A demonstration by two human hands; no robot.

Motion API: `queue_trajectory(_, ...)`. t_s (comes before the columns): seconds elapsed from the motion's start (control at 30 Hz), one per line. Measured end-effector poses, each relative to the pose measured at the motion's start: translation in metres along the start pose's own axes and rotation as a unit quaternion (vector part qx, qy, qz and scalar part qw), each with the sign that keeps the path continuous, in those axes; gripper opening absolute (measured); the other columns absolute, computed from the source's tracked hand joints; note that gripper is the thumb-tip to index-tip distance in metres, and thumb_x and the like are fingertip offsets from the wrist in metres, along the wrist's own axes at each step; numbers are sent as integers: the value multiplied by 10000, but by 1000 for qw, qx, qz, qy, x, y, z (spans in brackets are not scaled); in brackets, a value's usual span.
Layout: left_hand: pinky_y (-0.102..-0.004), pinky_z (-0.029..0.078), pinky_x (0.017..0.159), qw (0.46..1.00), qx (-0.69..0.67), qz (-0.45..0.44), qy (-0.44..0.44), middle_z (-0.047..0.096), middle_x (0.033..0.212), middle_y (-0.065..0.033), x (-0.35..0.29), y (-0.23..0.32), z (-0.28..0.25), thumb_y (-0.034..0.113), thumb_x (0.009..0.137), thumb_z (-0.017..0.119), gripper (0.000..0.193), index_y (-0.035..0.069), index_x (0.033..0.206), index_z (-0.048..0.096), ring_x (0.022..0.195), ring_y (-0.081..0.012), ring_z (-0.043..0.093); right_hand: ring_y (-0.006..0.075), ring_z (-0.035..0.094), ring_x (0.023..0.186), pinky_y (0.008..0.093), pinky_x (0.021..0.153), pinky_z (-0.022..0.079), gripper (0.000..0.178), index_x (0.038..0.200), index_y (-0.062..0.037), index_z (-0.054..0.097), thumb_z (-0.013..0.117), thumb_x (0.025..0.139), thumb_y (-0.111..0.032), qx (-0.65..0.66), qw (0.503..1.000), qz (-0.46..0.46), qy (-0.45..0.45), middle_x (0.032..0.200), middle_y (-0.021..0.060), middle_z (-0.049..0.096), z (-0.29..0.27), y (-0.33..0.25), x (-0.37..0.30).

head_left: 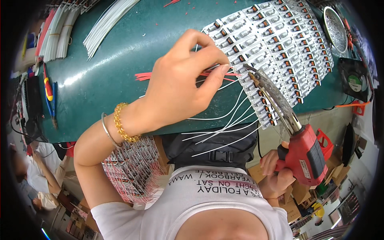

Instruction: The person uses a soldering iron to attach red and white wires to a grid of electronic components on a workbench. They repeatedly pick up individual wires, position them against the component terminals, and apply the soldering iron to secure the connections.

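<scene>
On the green table lies a sheet of small circuit boards in rows (280, 52), each with little metal and orange parts. My left hand (184, 76) is over its left edge, thumb and forefinger pinched on a thin red wire whose end reaches the boards. More red wires (143, 76) stick out behind the palm. In my right hand (276, 172) is a red soldering gun (308, 156), its dark tip at the board edge close to the red wire's end; touching or not, I cannot tell. Several white wires (212, 119) run from the near board edge over the table's edge.
Bundles of white wires (110, 24) lie at the back left. A screwdriver (48, 89) is beside a blue-handled tool (54, 106). A metal bowl (335, 30) and a black fan (354, 78) stand at right. Wired boards (132, 168) are below the table edge.
</scene>
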State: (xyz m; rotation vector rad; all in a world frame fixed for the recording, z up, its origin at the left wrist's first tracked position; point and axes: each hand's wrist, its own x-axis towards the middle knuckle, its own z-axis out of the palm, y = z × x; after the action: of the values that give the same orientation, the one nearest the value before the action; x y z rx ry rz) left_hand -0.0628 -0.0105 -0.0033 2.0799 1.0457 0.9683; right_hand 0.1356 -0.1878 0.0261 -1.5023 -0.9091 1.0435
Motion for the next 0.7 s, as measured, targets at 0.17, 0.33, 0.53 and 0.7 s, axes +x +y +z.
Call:
queue_trajectory(0.17,-201,412,510,998,-23,-31,-53,555,916,-69,-5,10,-7,25,772,670,60,0,789,617,654,-82,516,115,410,370,249,405,361,835,1214,73,401,553,782,-625,21,999,-33,8,461,-4,419,-12,8,-8)
queue_trajectory(0.33,-232,439,544,999,22,-15,-32,563,908,-85,-11,8,9,3,742,683,91,-11,772,598,674,-132,545,112,421,381,246,411,361,784,1156,62,435,560,783,-616,19,999,-24,-15,467,-3,427,-16,5,-7)
queue_trajectory(0.53,-250,459,571,999,35,-22,-32,572,900,-94,-13,10,9,-17,728,670,94,-10,745,578,694,-154,567,112,425,381,244,412,360,749,1110,51,447,570,780,-610,-1,1000,-13,-10,471,-6,427,-22,14,-13)
queue_trajectory(0.7,-256,458,566,999,36,-16,-29,577,894,-93,-13,9,10,-21,723,666,94,-6,739,574,684,-163,572,112,427,380,243,413,359,728,1079,43,456,579,776,-607,-126,992,-20,-2,473,-8,425,-36,24,-24)
